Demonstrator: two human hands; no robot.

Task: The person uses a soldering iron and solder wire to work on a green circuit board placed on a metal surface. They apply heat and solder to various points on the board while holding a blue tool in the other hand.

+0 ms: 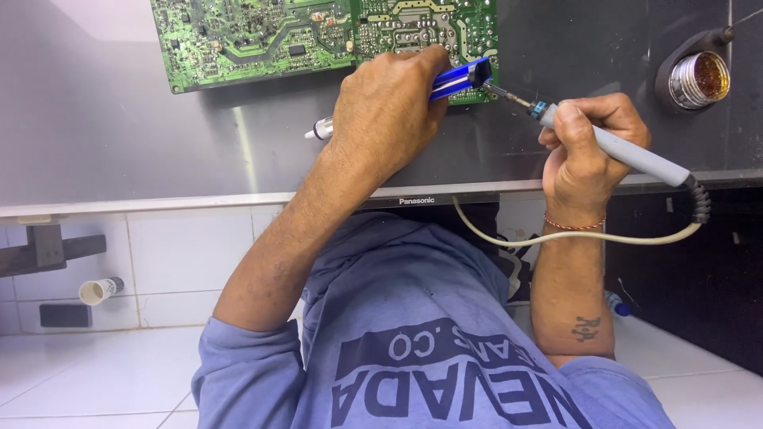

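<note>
Closed around a blue desoldering pump (pixel 459 78), the left hand (pixel 387 111) held the tool's nozzle end at the lower edge of a green circuit board (pixel 262 36), with the pump's white plunger end (pixel 319 129) protruding behind the wrist. Just beside the nozzle lay the metal tip of a grey-handled soldering iron (pixel 628 153), clamped pen-fashion in the right hand (pixel 584 151). Its cream cable (pixel 572 237) looped below the wrist. A brass-wool tip cleaner (pixel 698 78) sat on the grey worktop (pixel 119 135) at far right.
</note>
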